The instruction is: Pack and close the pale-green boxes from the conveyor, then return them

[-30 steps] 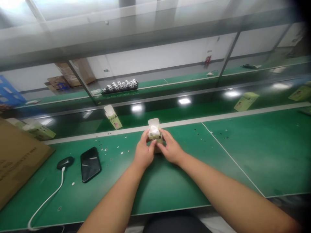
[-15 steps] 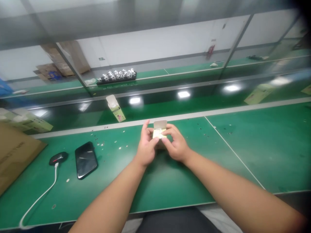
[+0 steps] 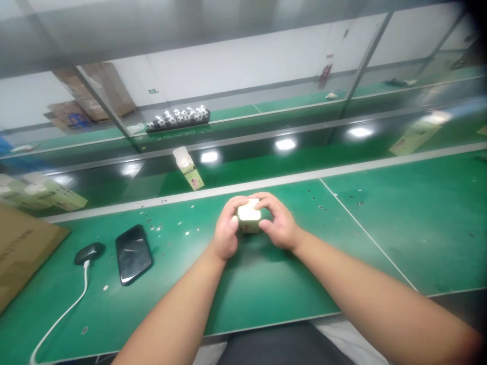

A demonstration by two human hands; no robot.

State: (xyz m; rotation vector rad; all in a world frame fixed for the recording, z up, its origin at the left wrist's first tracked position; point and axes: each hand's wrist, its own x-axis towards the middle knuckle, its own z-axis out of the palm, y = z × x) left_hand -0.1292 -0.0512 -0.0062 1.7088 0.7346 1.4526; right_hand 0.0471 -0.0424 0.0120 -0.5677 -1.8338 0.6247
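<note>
Right of the phone (image 3: 133,255), at the counter (image 3: 274,294), a box (image 3: 249,213) is pinched in the grip of the left hand (image 3: 227,234) and right hand (image 3: 282,227), fingers bent about its top and sides. Its top could be creased by uneven finger pressure.

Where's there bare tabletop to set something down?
Widest is right of the white line, only specks there. The worktop is also bare nearer than the small box, between left forearm and right forearm. Crowded: the left end, with carton, black device, phone.
</note>
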